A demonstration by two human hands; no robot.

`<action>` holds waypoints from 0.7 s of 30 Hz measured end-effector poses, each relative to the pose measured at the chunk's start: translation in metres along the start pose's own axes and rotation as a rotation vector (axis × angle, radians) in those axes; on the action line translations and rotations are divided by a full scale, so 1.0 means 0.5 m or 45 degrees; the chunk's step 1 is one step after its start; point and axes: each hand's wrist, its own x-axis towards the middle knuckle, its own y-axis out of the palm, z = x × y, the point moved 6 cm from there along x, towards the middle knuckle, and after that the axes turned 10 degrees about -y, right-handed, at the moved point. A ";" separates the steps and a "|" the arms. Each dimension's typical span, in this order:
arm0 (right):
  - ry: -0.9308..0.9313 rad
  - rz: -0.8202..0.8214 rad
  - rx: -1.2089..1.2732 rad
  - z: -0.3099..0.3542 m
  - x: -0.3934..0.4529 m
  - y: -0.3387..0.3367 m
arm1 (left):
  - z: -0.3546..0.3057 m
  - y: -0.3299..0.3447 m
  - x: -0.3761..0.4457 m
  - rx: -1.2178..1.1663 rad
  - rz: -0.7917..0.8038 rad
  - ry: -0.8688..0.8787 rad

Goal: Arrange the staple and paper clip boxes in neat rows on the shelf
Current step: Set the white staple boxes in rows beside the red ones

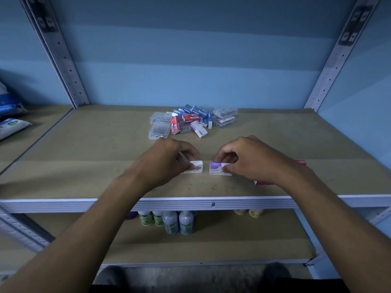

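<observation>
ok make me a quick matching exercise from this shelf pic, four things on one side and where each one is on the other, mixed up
Things:
1. left hand
2. right hand
3. pile of boxes
4. bottles

Places:
A. at the back of the shelf board, not yet sorted
B. on the lower shelf, under the board
C. pinching the white and purple staple box on the right of the pair
D. pinching the white staple box on the left of the pair

Pairs: 1-D, 2-C, 3-A, 4-B

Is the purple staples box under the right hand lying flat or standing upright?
Flat: the purple staples box shows its broad printed face upward on the shelf.
</observation>
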 end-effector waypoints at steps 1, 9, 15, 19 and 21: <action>0.002 0.014 0.000 0.000 -0.005 -0.002 | -0.003 0.002 -0.001 -0.018 0.010 -0.001; 0.017 0.085 0.029 0.003 -0.041 -0.010 | -0.031 0.021 -0.017 -0.109 0.120 0.050; 0.017 0.097 0.026 0.000 -0.055 -0.013 | -0.043 0.025 -0.026 -0.098 0.126 0.054; 0.019 0.100 0.016 -0.001 -0.056 -0.015 | -0.044 0.023 -0.025 -0.106 0.117 0.043; 0.017 0.109 0.012 0.000 -0.056 -0.015 | -0.043 0.022 -0.025 -0.114 0.124 0.039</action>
